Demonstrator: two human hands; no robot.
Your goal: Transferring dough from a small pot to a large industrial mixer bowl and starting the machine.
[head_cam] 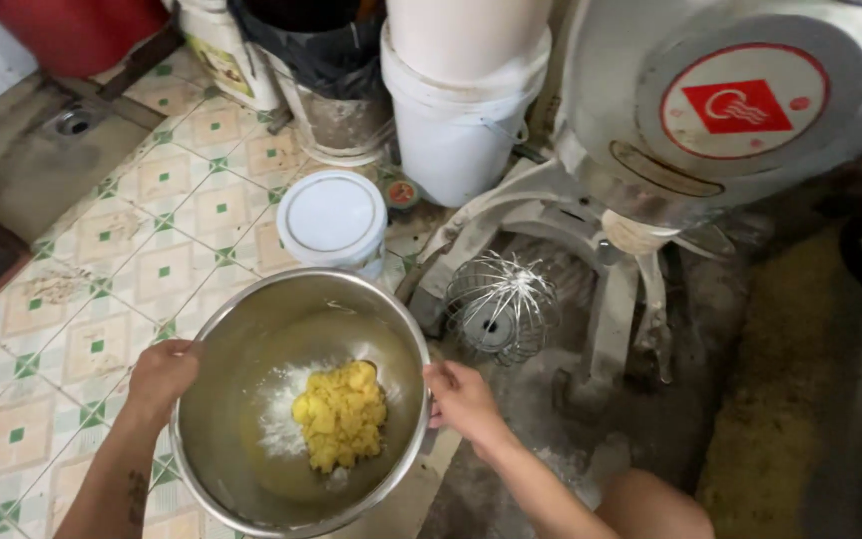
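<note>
A large steel mixing bowl is held over the tiled floor, low in the view. My left hand grips its left rim and my right hand grips its right rim. Inside the bowl lies a lump of crumbly yellow dough on a patch of white flour. Just right of the bowl a wire whisk attachment hangs under the head of a big white stand mixer.
A white lidded tub stands just beyond the bowl. Behind it are stacked white buckets and a dirty bucket lined with a black bag. A floor drain sits at the upper left. The mixer's base is dusty.
</note>
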